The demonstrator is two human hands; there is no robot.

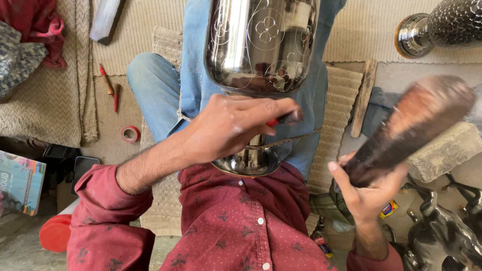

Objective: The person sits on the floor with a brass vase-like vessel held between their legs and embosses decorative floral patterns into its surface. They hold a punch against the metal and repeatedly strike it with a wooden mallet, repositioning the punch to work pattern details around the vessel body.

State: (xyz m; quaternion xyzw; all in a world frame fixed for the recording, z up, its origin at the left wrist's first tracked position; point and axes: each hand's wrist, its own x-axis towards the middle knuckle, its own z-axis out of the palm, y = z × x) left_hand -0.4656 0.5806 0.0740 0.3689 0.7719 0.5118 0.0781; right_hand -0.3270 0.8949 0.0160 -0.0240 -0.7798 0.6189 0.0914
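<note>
The left hand (pixel 228 128) was closed around a thin tool with a red grip (pixel 283 119), its dark tip set against the lower curve of a polished metal vase (pixel 261 42); the right hand (pixel 369 188) was wrapped tight around the narrow end of a dark wooden mallet (pixel 414 125), which was raised and blurred, well apart from the tool. The vase lay across the person's lap on blue jeans (pixel 160 90), its flared foot (pixel 246 163) pressed near the red shirt (pixel 241 221), flower patterns cut into its shiny side.

The risks, as I judged them: the mallet could miss the small tool head and strike the left fingers, since they sat close to it; the tip could skid on the smooth curved metal and scratch across the pattern; the vase, braced only by legs, could roll under a blow.

The exact point where tip met metal was hard to make out; the upper part of the vase was cut off by the frame; the mallet head was smeared by motion. A second metal vase (pixel 437 25) at the top right showed only partly; dark animal figures (pixel 442 231) at the lower right were also cut off; a roll of red tape (pixel 130 134) lay on the floor.
</note>
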